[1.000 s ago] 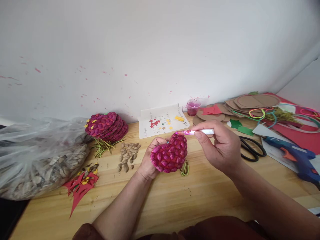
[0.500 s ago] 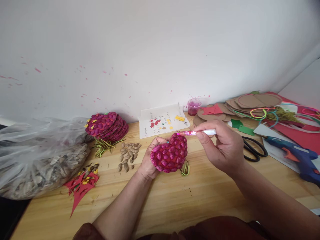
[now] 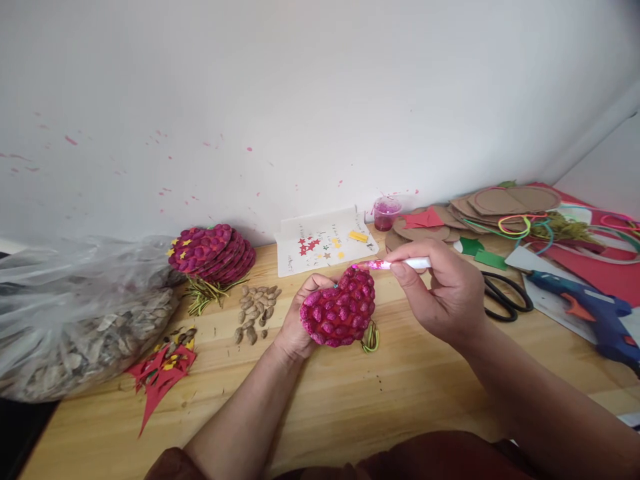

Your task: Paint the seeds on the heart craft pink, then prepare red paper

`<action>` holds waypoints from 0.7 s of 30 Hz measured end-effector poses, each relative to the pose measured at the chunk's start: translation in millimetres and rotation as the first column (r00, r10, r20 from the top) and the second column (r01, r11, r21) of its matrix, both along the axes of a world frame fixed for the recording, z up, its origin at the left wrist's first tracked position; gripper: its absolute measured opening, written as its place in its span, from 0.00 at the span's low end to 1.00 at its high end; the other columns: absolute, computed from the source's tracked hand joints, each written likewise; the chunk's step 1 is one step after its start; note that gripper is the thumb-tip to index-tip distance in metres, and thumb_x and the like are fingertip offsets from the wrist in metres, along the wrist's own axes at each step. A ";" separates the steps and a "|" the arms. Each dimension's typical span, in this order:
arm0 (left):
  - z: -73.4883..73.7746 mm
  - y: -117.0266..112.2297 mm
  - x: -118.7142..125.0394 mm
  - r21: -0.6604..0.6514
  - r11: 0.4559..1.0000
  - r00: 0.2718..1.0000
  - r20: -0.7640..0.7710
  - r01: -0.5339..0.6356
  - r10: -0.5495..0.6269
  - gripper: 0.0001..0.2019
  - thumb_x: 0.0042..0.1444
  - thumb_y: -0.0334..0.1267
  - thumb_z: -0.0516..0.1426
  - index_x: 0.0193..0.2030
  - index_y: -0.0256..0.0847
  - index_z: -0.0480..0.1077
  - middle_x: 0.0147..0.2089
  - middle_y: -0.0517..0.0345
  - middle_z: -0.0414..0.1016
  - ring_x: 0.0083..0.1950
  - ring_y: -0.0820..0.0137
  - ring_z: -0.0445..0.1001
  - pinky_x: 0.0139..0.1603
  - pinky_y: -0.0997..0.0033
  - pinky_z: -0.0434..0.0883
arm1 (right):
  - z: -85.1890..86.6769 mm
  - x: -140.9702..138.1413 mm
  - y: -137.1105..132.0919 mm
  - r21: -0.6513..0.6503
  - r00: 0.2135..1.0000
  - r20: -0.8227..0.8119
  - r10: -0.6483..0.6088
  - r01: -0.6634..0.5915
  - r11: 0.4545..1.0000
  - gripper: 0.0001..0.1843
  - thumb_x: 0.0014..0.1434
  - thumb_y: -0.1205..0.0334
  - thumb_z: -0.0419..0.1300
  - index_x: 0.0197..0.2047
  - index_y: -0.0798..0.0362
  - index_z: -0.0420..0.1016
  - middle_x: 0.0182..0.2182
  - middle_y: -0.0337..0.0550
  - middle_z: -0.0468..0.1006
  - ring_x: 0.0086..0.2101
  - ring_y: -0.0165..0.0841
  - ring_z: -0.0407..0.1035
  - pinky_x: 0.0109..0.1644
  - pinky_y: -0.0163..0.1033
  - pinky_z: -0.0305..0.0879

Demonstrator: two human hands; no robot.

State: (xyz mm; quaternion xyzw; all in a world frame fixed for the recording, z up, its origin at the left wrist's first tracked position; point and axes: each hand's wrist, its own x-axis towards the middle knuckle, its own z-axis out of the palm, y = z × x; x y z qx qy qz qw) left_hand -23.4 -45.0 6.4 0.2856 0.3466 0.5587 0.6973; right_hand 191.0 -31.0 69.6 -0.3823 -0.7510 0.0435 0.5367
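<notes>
My left hand (image 3: 299, 320) is closed around a heart-shaped piece (image 3: 337, 310) covered in bumpy magenta lumps, holding it tilted above the wooden table. A loop of green-yellow cord (image 3: 371, 337) hangs from its lower right. Between the thumb and fingers of my right hand (image 3: 445, 287) is a white-handled paintbrush (image 3: 400, 264), smeared with pink paint. Its tip touches the heart's upper right lobe. Behind the hands, a small plastic cup of magenta paint (image 3: 387, 215) stands against the wall.
Left are a plastic bag of shells (image 3: 100, 347), stacked magenta pieces (image 3: 213, 253), loose peanut shells (image 3: 257, 310) and red scraps (image 3: 163, 373). A paper with stars (image 3: 325, 263) lies behind. Right are cardboard cutouts (image 3: 520, 200), black-handled scissors (image 3: 505, 297) and a blue glue gun (image 3: 590, 307).
Almost nothing differs. The brush tip stays at the heart's upper right lobe, and the whole view has shifted very slightly.
</notes>
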 end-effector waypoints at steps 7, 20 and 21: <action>-0.2 0.1 0.4 -0.002 1.000 1.000 0.011 0.002 -0.002 0.09 0.49 0.38 0.69 0.31 0.42 0.73 0.41 0.53 0.82 0.38 0.62 0.78 0.42 0.63 0.74 | -0.8 2.2 -0.5 -0.013 0.999 -0.029 -0.045 0.045 0.999 0.04 0.66 0.65 0.62 0.43 0.46 0.76 0.36 0.38 0.83 0.36 0.34 0.77 0.43 0.43 0.73; 0.6 1.3 0.6 0.050 0.999 1.000 -0.031 0.003 -0.002 0.09 0.50 0.36 0.69 0.31 0.39 0.73 0.46 0.51 0.83 0.43 0.62 0.80 0.45 0.64 0.75 | 1.1 2.2 -1.0 -0.011 1.000 -0.009 -0.011 0.011 1.000 0.03 0.67 0.65 0.62 0.43 0.46 0.76 0.35 0.38 0.83 0.35 0.34 0.77 0.42 0.42 0.71; -0.4 1.4 0.5 0.052 0.999 0.999 -0.031 0.007 -0.005 0.09 0.51 0.36 0.69 0.31 0.39 0.73 0.46 0.52 0.83 0.42 0.62 0.80 0.45 0.64 0.75 | 1.2 2.3 -0.9 -0.010 1.000 0.000 -0.013 0.013 1.000 0.03 0.67 0.65 0.61 0.42 0.47 0.76 0.35 0.38 0.83 0.35 0.34 0.77 0.42 0.42 0.71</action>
